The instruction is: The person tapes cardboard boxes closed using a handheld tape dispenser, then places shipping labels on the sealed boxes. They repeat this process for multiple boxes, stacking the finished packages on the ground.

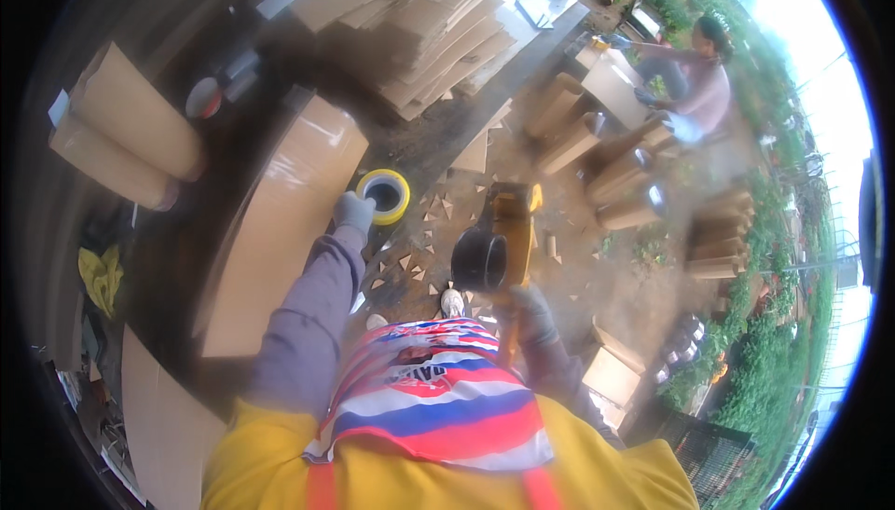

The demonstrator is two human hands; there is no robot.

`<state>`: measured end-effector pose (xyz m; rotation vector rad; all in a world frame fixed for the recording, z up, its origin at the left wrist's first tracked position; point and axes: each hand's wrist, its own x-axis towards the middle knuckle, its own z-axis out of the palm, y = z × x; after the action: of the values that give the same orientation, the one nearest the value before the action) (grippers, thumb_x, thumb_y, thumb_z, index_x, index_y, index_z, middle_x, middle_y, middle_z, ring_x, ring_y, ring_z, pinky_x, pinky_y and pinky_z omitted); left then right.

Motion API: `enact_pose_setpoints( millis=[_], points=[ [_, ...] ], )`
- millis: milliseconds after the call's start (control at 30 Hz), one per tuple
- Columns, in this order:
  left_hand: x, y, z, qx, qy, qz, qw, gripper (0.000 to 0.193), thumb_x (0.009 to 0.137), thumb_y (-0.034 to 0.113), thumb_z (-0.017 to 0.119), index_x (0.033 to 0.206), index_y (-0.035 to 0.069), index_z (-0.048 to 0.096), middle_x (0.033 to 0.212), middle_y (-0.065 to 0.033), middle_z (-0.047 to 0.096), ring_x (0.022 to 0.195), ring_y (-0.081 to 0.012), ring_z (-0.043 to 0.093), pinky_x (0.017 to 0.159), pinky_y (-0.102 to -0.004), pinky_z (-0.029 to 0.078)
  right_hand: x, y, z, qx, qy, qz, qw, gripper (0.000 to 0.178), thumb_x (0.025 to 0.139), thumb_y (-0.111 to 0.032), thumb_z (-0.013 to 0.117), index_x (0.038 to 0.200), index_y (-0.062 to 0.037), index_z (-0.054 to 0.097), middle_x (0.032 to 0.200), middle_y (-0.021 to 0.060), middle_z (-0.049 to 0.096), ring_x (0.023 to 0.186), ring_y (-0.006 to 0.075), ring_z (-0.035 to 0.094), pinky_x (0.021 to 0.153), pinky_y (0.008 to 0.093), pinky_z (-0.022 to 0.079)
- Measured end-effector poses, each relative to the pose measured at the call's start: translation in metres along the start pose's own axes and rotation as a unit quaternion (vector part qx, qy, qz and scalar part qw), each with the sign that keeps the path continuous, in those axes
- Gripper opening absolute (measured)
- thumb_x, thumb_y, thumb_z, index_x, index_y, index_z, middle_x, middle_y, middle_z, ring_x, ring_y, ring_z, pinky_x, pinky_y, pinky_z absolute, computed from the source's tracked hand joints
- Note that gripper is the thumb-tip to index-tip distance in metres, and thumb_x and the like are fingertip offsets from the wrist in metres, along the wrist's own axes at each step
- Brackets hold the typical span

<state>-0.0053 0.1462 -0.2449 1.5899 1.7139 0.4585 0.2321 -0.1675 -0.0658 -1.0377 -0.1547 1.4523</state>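
My left hand point(353, 215), in a grey glove, reaches forward with its fingers closed on the near left edge of a roll of tape point(402, 195). The roll has a yellow rim and an open core. My right hand point(534, 312), also gloved, grips the lower end of a yellow tape dispenser point(518, 230). A black ring, which looks like a roll or its empty core, sits on the dispenser's left side. Left of the tape roll lies a long stack of flat cardboard point(291, 195), partly behind my left forearm.
A tall pile of cardboard sheets point(424, 34) stands ahead. Rolled cardboard tubes point(130, 128) are at the left, with several more point(569, 137) upright at the right. Cardboard scraps point(418, 263) litter the ground. Another person point(695, 81) crouches far right, handling a sheet.
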Motion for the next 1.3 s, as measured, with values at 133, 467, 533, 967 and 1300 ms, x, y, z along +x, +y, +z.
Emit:
enact_pose_setpoints(
  millis=[133, 467, 533, 967, 1300],
  points=[
    [-0.068, 0.080, -0.042, -0.033, 0.039, 0.168, 0.985, 0.065, 0.077, 0.035, 0.082, 0.124, -0.004, 0.059, 0.129, -0.0272, 0.060, 0.114, -0.0375, 0.062, 0.095, -0.0420, 0.051, 0.016, -0.006, -0.008, -0.037, -0.103, 0.036, 0.993, 0.035, 0.079, -0.018, 0.070, 0.109, -0.0007, 0.063, 0.083, 0.0026, 0.061, 0.068, 0.0126, 0.056, 0.059, 0.0279, 0.046],
    [-0.197, 0.220, -0.089, -0.531, -0.369, 0.270, 0.713, 0.100, 0.083, 0.059, 0.073, 0.153, -0.001, 0.032, 0.150, -0.0119, 0.044, 0.142, -0.0220, 0.036, 0.118, -0.0386, 0.025, 0.077, 0.019, -0.025, 0.050, -0.356, 0.115, 0.926, 0.075, 0.078, -0.018, 0.083, 0.139, 0.0061, 0.046, 0.116, 0.0194, 0.066, 0.099, 0.0251, 0.068, 0.084, 0.0360, 0.058],
    [-0.197, 0.212, -0.089, -0.535, -0.378, 0.224, 0.722, 0.097, 0.080, 0.053, 0.079, 0.150, 0.001, 0.037, 0.146, -0.0106, 0.048, 0.137, -0.0210, 0.042, 0.116, -0.0390, 0.029, 0.077, 0.018, -0.025, -0.017, -0.345, 0.171, 0.923, 0.072, 0.079, -0.016, 0.082, 0.138, 0.0059, 0.047, 0.117, 0.0191, 0.066, 0.102, 0.0253, 0.068, 0.086, 0.0357, 0.057],
    [-0.222, 0.162, -0.078, -0.669, -0.245, 0.147, 0.687, 0.095, 0.069, 0.059, 0.085, 0.137, 0.004, 0.048, 0.133, -0.0095, 0.058, 0.121, -0.0194, 0.057, 0.105, -0.0363, 0.046, 0.028, -0.060, 0.032, -0.192, -0.279, 0.204, 0.919, 0.058, 0.069, -0.001, 0.075, 0.125, 0.0026, 0.059, 0.099, 0.0081, 0.068, 0.074, 0.0143, 0.065, 0.064, 0.0269, 0.051],
    [-0.231, 0.181, -0.103, -0.618, -0.324, 0.051, 0.714, 0.109, 0.066, 0.064, 0.084, 0.143, -0.001, 0.042, 0.130, -0.0125, 0.060, 0.115, -0.0231, 0.062, 0.102, -0.0377, 0.050, 0.016, -0.121, 0.030, -0.299, -0.086, 0.024, 0.950, 0.035, 0.105, -0.033, 0.049, 0.098, -0.0006, 0.062, 0.079, 0.0073, 0.064, 0.059, 0.0128, 0.057, 0.052, 0.0254, 0.046]
  ],
)
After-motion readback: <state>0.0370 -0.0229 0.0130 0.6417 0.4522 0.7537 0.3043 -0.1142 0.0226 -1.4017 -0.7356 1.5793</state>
